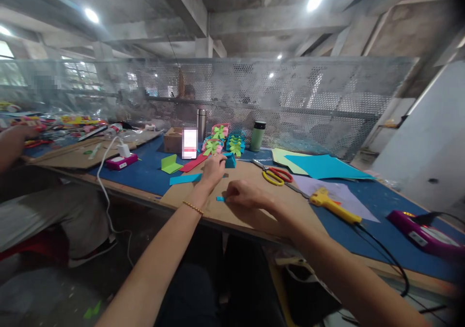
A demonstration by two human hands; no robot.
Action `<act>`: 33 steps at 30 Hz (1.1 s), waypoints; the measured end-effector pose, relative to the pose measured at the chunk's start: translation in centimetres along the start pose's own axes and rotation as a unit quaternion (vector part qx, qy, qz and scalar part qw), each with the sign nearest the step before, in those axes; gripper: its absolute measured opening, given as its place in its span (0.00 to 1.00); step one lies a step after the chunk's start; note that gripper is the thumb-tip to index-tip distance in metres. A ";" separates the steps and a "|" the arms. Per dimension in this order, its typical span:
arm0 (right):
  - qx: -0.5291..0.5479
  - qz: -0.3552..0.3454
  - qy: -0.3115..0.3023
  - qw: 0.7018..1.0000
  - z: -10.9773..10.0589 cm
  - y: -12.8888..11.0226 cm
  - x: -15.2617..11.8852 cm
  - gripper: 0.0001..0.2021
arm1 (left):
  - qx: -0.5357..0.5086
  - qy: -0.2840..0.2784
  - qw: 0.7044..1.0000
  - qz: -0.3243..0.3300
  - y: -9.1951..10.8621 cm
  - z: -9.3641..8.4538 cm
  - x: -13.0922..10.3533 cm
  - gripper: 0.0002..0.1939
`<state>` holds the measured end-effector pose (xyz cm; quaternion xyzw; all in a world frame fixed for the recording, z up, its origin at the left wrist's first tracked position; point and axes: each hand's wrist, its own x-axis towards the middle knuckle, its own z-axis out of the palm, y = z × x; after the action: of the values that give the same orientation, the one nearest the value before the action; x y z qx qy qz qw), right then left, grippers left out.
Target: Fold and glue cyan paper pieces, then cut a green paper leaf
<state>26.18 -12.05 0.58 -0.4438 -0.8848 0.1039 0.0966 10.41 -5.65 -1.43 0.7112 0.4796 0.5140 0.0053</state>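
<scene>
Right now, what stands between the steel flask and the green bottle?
Pink and blue pieces with green bows, in the head view.

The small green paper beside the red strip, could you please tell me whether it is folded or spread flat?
Folded: the small green paper shows one panel raised and another lying lower, meeting at a crease.

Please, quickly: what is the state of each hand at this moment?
Left hand: fingers at the folded blue paper; whether they grip it cannot be told.
Right hand: fingers curled beside the small blue piece; a grip cannot be told.
</scene>
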 end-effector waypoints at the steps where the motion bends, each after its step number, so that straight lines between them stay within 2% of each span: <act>1: 0.017 0.004 -0.012 1.000 0.0 0.2 0.2 0.06 | -0.003 0.002 1.000 0.001 0.0 0.0 0.0 0.13; 4: 0.046 -0.004 -0.041 0.998 0.0 0.4 0.8 0.04 | -0.009 0.003 1.000 -0.009 -0.3 0.2 0.0 0.12; 7: 0.090 -0.029 -0.036 0.995 -0.1 0.5 0.8 0.04 | -0.032 0.007 0.999 -0.030 -0.7 0.5 0.2 0.12; 9: 0.144 -0.049 0.007 0.988 -0.6 1.0 0.5 0.05 | -0.059 0.012 0.997 -0.039 -0.9 0.8 0.3 0.12; 12: 0.246 -0.065 0.099 0.962 -2.0 2.4 -0.3 0.07 | -0.106 0.009 0.993 -0.056 -1.0 0.9 0.3 0.11; 16: 0.328 -0.036 0.228 0.916 -4.2 4.9 -1.0 0.09 | -0.168 -0.010 0.982 -0.085 -0.6 0.8 0.1 0.11; 18: 0.321 -0.024 0.274 0.906 -4.8 5.6 -1.2 0.09 | -0.181 -0.011 0.979 -0.093 -0.4 0.8 0.1 0.10; 20: 0.283 -0.013 0.291 0.914 -5.0 5.8 -1.3 0.07 | -0.187 -0.014 0.978 -0.090 -0.3 0.8 0.0 0.10; 24: 0.173 0.012 0.292 0.941 -4.8 5.2 -1.5 0.05 | -0.179 -0.033 0.981 -0.061 -0.1 0.7 -0.2 0.11; 27: 0.103 0.005 0.287 0.952 -4.5 5.0 -1.6 0.05 | -0.155 -0.042 0.986 -0.039 0.1 0.5 -0.4 0.11; 33: 0.052 -0.003 0.277 0.960 -4.3 4.7 -1.5 0.05 | -0.139 -0.066 0.988 -0.005 0.1 0.6 -0.6 0.12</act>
<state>31.82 -10.11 3.30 -0.4465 -0.8185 0.0225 0.3609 10.94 -5.81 -2.08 0.7333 0.4061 0.5275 0.1382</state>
